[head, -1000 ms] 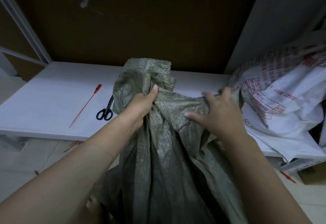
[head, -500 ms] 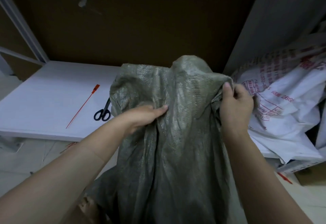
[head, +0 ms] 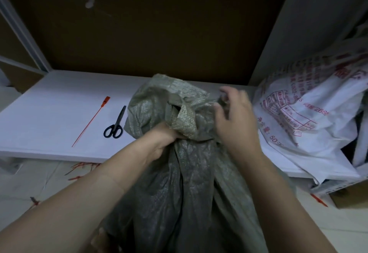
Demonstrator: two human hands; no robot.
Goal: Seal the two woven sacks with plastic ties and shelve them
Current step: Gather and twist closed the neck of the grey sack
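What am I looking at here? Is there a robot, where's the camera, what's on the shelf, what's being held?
No robot: a person works with two bare hands. The one picture comes from a wide-angle camera on the person's head, looking forward and down, so the forearms enter from the bottom. The left hand grips the gathered neck of a grey-green woven sack. The right hand, blurred, seems to pinch a fold at its mouth. On the white shelf lie a red plastic tie and black scissors, side by side, left of the sack. A white printed sack slumps at the shelf's right end. No tie is on the gathered neck yet.
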